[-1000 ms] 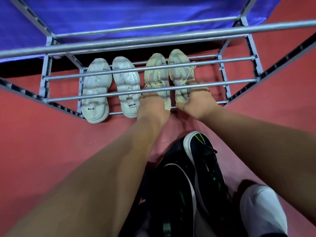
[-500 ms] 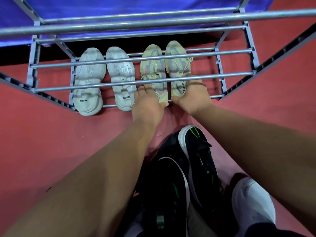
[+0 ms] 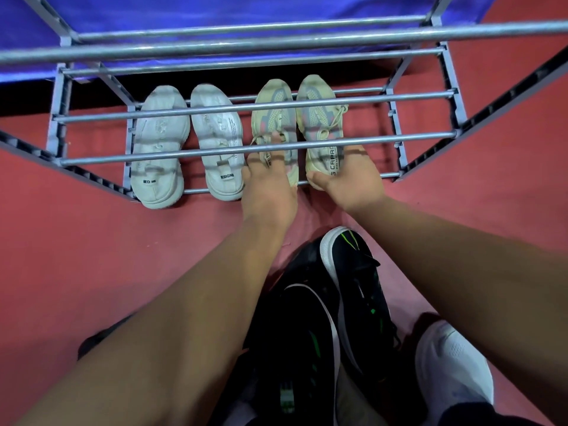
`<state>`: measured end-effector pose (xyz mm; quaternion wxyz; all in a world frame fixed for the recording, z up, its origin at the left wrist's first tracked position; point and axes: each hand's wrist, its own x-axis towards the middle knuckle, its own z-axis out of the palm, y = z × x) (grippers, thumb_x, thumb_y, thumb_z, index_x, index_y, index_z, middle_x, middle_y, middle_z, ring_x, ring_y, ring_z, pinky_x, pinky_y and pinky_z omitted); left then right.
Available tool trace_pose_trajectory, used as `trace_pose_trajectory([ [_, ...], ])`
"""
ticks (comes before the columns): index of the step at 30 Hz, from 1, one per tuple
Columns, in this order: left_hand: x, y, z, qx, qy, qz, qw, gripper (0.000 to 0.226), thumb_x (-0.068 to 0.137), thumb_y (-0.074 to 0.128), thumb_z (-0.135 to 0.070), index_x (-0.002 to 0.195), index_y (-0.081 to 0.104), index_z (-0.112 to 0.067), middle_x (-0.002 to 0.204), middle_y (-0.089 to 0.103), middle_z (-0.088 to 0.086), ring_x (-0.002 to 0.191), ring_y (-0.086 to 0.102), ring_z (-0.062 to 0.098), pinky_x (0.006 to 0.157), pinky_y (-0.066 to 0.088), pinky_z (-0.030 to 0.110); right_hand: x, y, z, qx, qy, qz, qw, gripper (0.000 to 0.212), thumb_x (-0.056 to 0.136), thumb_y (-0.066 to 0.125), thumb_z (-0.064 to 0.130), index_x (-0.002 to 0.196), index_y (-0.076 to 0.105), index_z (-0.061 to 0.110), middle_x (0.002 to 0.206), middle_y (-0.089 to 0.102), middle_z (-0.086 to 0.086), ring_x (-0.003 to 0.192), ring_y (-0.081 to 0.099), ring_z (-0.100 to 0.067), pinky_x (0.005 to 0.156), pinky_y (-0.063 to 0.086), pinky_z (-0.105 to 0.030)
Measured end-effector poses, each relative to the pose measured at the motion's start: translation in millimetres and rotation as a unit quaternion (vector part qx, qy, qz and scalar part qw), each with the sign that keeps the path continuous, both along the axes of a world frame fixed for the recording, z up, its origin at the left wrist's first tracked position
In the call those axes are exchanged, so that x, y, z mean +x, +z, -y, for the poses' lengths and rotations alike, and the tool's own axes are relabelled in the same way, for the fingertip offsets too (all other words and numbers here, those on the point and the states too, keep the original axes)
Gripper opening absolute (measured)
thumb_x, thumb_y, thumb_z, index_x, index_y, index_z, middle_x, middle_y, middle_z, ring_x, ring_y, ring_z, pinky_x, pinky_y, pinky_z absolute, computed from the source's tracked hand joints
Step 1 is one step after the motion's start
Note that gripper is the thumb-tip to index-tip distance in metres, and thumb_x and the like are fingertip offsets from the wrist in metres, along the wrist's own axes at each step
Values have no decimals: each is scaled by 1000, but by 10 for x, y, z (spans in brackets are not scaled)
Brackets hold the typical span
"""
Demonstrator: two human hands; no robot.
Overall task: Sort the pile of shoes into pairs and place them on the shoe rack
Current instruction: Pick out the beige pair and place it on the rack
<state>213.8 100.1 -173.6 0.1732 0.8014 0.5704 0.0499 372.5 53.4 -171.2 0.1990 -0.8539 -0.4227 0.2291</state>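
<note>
On the lowest level of the shoe rack (image 3: pixel 101 157), two yellowish sneakers (image 3: pixel 319 130) are laid side by side, toes pointing away from the person. Their heels are gripped by the left hand (image 3: pixel 268 182) and right hand (image 3: pixel 350 179). A white pair (image 3: pixel 187 139) lies just beside them.
</note>
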Motion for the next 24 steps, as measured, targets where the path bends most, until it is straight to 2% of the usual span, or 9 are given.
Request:
trace_pose_trajectory([
  [3, 155, 78, -195, -123, 18, -93, 988, 101, 91, 71, -24, 166, 4, -12, 150, 35, 29, 132, 45, 41, 102, 48, 45, 1, 3, -9, 6, 0, -16, 1000, 61, 77, 86, 55, 110, 64, 9, 98, 69, -9, 86, 66, -30, 76, 56, -39],
  [5, 202, 148, -329, -154, 6, -117, 981, 74, 93, 64, -26, 158, 33, -6, 142, 50, 25, 130, 50, 36, 96, 51, 41, 5, 5, -4, 8, 0, -9, 1000, 59, 78, 86, 55, 107, 64, 8, 94, 66, -9, 84, 64, -30, 71, 52, -36],
  [6, 200, 187, -367, -150, -5, -121, 981, 56, 95, 61, -27, 145, 50, -5, 136, 57, 21, 126, 54, 34, 92, 51, 38, 11, -2, 2, 6, 2, -1, 1000, 59, 78, 86, 55, 104, 62, 8, 92, 64, -9, 83, 63, -31, 68, 46, -34],
  [8, 155, 206, -357, -142, -6, -110, 984, 42, 95, 63, -27, 130, 61, -5, 131, 60, 19, 121, 60, 34, 87, 52, 37, 29, -10, 13, 6, 11, 19, 1000, 60, 79, 84, 56, 107, 62, 8, 94, 63, -10, 86, 63, -33, 69, 42, -32],
  [10, 105, 175, -274, -145, 16, -90, 985, 56, 91, 71, -25, 140, 53, -5, 139, 51, 22, 118, 62, 37, 91, 54, 40, 52, -15, 23, 19, 25, 31, 999, 64, 80, 83, 56, 118, 63, 8, 107, 66, -12, 98, 64, -34, 79, 50, -34],
  [12, 70, 136, -210, -140, 27, -79, 987, 71, 90, 75, -28, 149, 43, -6, 147, 41, 25, 119, 61, 39, 95, 55, 44, 64, -10, 32, 25, 35, 29, 999, 65, 80, 83, 57, 120, 64, 8, 110, 68, -12, 99, 65, -33, 85, 55, -39],
  [15, 74, 91, -254, -149, 29, -55, 987, 70, 91, 77, -38, 147, 47, -7, 145, 47, 24, 118, 62, 40, 96, 55, 45, 76, -15, 11, 20, 36, 19, 999, 65, 80, 83, 57, 123, 64, 12, 111, 68, -10, 98, 65, -30, 84, 55, -36],
  [18, 100, 113, -312, -163, 29, -56, 985, 67, 92, 76, -41, 144, 51, -8, 143, 49, 21, 119, 62, 38, 97, 55, 44, 63, -19, -61, -3, 46, 9, 999, 67, 80, 84, 56, 127, 63, 12, 120, 67, -10, 109, 65, -31, 89, 53, -33],
  [24, -3, 102, -225, -149, 19, -29, 988, 81, 91, 75, -34, 156, 33, -9, 149, 40, 22, 125, 59, 40, 102, 51, 46, -6, 31, -90, -62, 49, 31, 996, 69, 80, 81, 58, 123, 61, 8, 121, 64, -18, 112, 63, -39, 96, 55, -45],
])
